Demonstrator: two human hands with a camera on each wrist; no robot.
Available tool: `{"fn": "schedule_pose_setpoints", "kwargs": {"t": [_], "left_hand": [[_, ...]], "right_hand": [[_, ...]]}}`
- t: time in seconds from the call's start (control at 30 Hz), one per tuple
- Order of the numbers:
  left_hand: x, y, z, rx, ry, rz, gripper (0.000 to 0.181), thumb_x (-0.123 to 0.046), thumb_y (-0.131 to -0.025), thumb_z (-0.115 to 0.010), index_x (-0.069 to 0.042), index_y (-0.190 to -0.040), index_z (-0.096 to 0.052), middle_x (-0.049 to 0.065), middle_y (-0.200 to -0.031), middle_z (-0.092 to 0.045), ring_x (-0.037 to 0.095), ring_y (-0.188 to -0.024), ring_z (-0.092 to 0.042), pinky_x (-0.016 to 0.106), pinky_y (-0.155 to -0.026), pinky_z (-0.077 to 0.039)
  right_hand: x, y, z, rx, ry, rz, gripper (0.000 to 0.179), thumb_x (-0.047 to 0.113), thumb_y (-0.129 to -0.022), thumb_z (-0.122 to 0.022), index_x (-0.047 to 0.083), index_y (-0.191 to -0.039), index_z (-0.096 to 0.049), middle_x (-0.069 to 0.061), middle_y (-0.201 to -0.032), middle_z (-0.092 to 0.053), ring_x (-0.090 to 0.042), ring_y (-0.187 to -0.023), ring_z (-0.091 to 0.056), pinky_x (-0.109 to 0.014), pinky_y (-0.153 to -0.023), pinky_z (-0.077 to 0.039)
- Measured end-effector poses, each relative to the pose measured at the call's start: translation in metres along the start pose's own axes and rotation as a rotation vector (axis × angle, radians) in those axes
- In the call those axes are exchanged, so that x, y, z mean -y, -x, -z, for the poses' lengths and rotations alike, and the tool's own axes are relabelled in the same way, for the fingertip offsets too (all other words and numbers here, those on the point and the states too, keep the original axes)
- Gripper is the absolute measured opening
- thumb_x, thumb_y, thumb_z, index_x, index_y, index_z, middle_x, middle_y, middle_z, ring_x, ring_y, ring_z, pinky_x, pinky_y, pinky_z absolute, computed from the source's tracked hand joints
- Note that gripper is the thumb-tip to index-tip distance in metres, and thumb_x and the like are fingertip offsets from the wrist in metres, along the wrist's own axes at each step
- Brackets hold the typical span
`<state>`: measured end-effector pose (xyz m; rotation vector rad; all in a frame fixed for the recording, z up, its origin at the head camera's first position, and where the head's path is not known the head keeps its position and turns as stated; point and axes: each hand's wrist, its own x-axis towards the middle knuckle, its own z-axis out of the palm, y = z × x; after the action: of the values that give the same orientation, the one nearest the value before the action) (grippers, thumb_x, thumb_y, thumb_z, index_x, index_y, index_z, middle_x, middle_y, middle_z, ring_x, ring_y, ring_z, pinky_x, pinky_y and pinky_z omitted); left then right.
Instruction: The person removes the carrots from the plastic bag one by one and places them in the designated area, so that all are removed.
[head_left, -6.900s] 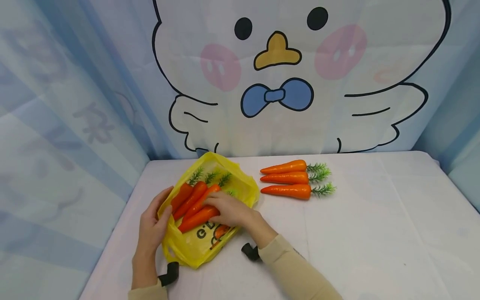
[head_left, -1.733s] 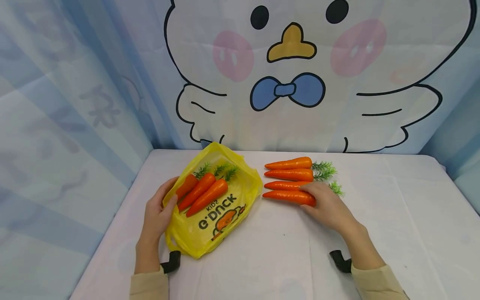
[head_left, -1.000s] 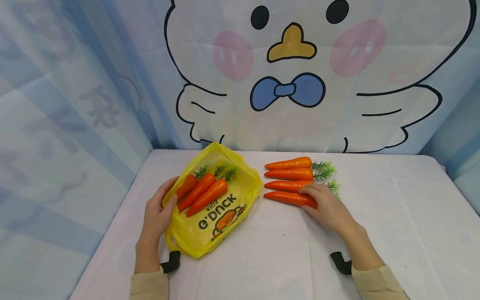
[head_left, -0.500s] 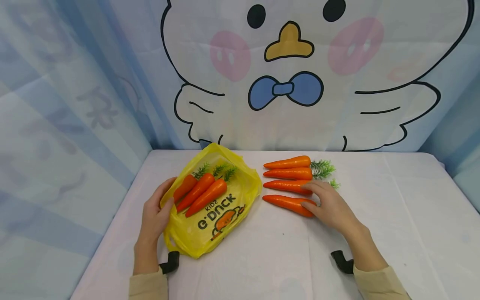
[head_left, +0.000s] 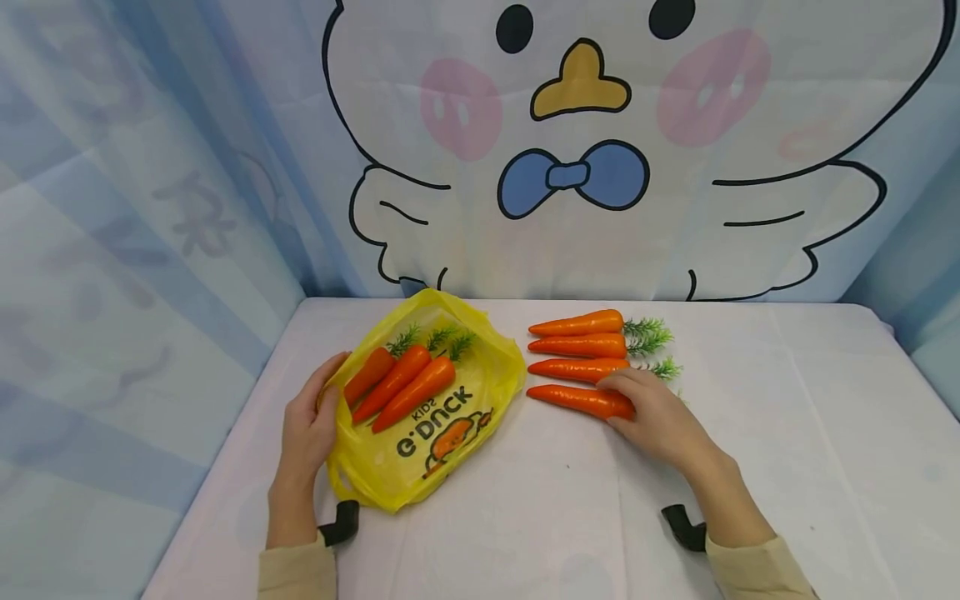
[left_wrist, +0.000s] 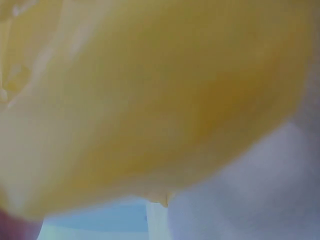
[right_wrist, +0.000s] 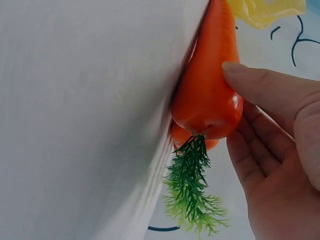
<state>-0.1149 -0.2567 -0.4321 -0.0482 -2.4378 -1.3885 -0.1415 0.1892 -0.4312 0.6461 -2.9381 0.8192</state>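
Note:
A yellow plastic bag (head_left: pixel 480 392) with a duck print lies spread at the left of the table, three orange carrots (head_left: pixel 416 393) with green tops resting on it. My left hand (head_left: pixel 309 421) grips its left edge; the bag (left_wrist: pixel 165 90) fills the left wrist view as a blur. To the right, several carrots form a row, tips pointing left. At the near end of that row, my right hand (head_left: pixel 656 417) holds a carrot (head_left: pixel 573 399) by its thick end. In the right wrist view, the thumb lies against this carrot (right_wrist: pixel 210 95) and its green top (right_wrist: pixel 192 185) hangs free.
The other carrots of the row (head_left: pixel 577 346) lie just beyond the right hand. A white cloth covers the table (head_left: pixel 525 533). Behind it hangs a curtain (head_left: pixel 570 250) with a cartoon bird, and a blue-white curtain (head_left: pixel 135 292) runs along the left.
Over several seconds my right hand has gone from the bag to the row, which has gained a carrot. In the last half second the nearest carrot has shifted slightly towards the others. The left hand stays at the bag.

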Motion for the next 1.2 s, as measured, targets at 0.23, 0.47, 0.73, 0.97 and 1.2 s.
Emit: {"fn": "schedule_pose_setpoints", "kwargs": {"t": [0.23,0.47,0.73,0.97,1.2], "left_hand": [[0.0003,-0.0007,0.0027,-0.018,0.003,0.000,0.042,-0.007,-0.107,-0.039,-0.009,-0.145,-0.055,0.007,-0.145,-0.055,0.022,-0.135,-0.047,0.013,-0.107,-0.031],[0.0008,-0.0017,0.0068,-0.046,0.027,-0.008,0.042,-0.004,-0.107,-0.038,-0.008,-0.144,-0.056,0.007,-0.143,-0.057,0.019,-0.134,-0.048,0.015,-0.108,-0.033],[-0.0012,-0.0008,0.0098,-0.057,0.066,0.004,0.042,-0.005,-0.108,-0.037,-0.008,-0.145,-0.056,0.005,-0.144,-0.057,0.014,-0.135,-0.046,0.015,-0.108,-0.033],[-0.0002,-0.0007,0.0083,-0.055,0.101,-0.029,0.040,-0.004,-0.107,-0.040,-0.006,-0.144,-0.056,0.007,-0.142,-0.058,0.008,-0.134,-0.047,0.016,-0.108,-0.033],[0.0009,-0.0003,0.0082,-0.044,0.156,-0.066,0.041,0.001,-0.105,-0.043,-0.003,-0.144,-0.055,0.010,-0.142,-0.058,0.005,-0.132,-0.048,0.016,-0.108,-0.034]], "right_hand": [[-0.0019,-0.0033,-0.0007,-0.021,0.020,0.022,0.037,-0.001,-0.083,-0.079,0.000,-0.118,-0.068,-0.017,-0.123,-0.065,-0.040,-0.118,-0.056,-0.057,-0.102,-0.044],[-0.0041,-0.0051,-0.0026,-0.041,0.030,0.025,0.037,-0.001,-0.082,-0.080,0.000,-0.118,-0.069,-0.018,-0.122,-0.065,-0.040,-0.119,-0.055,-0.056,-0.102,-0.044],[-0.0043,-0.0048,-0.0039,-0.053,-0.013,0.025,0.037,0.006,-0.085,-0.080,0.000,-0.119,-0.068,-0.016,-0.122,-0.065,-0.039,-0.119,-0.055,-0.057,-0.102,-0.043],[-0.0016,-0.0044,-0.0035,-0.065,-0.047,0.023,0.038,0.009,-0.087,-0.079,0.001,-0.122,-0.067,-0.016,-0.124,-0.065,-0.040,-0.122,-0.054,-0.057,-0.104,-0.041],[0.0042,-0.0058,-0.0037,-0.080,-0.085,0.042,0.038,0.009,-0.088,-0.078,0.002,-0.124,-0.067,-0.014,-0.125,-0.065,-0.038,-0.121,-0.054,-0.056,-0.104,-0.042]]}}
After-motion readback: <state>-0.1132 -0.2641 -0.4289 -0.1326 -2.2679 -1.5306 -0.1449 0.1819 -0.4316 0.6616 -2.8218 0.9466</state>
